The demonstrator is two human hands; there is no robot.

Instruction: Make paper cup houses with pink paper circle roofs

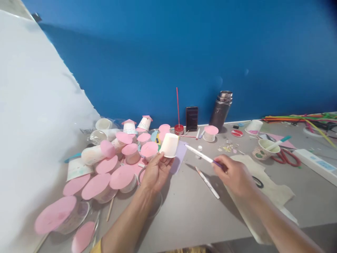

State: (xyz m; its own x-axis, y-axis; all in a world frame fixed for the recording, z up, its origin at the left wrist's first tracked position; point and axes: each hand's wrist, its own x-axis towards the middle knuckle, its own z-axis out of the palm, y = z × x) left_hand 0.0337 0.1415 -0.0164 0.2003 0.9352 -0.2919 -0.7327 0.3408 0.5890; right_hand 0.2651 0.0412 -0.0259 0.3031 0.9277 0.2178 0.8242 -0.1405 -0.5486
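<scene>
Head view, left hand (156, 170) raised, gripping cup (170, 144)

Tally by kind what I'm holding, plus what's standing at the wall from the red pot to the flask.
Paper cup: 1, left hand
Marker pen: 1, right hand
Red pot: 1
Phone: 1
Steel flask: 1
Total: 5

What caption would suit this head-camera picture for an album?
The left hand holds a white cup, the right hand a pen, beside pink-topped cups on the table.
</scene>
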